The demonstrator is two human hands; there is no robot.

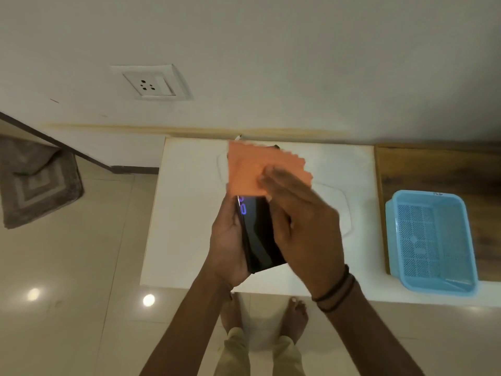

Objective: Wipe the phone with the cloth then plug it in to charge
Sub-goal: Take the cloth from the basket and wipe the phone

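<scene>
The left hand (230, 240) cups the phone (260, 234) from below and from its left edge, fingers wrapped round the side, palm under the back. The phone is dark, screen up, held above the white table (189, 213), its near corner sticking out past the heel of that hand. Blue glowing shapes show at the far left corner of the screen; they look like digits but are too blurred to read.

The right hand (301, 226) lies flat over the phone's right side, fingers pressed together and stretched forward. Its fingertips press the orange cloth (252, 172) against the far end of the phone. The cloth has zigzag edges and fans out beyond the fingertips, hiding the phone's top. Two dark bands (336, 291) circle the right wrist.

A white cable (344, 213) loops on the table under and beyond the hands; one end shows just past the cloth. Right of the grip, a blue basket (433, 240) sits on a wooden surface, with a small mark on its far rim that cannot be read. Up and left of the cloth, a wall socket (151, 82) is empty.
</scene>
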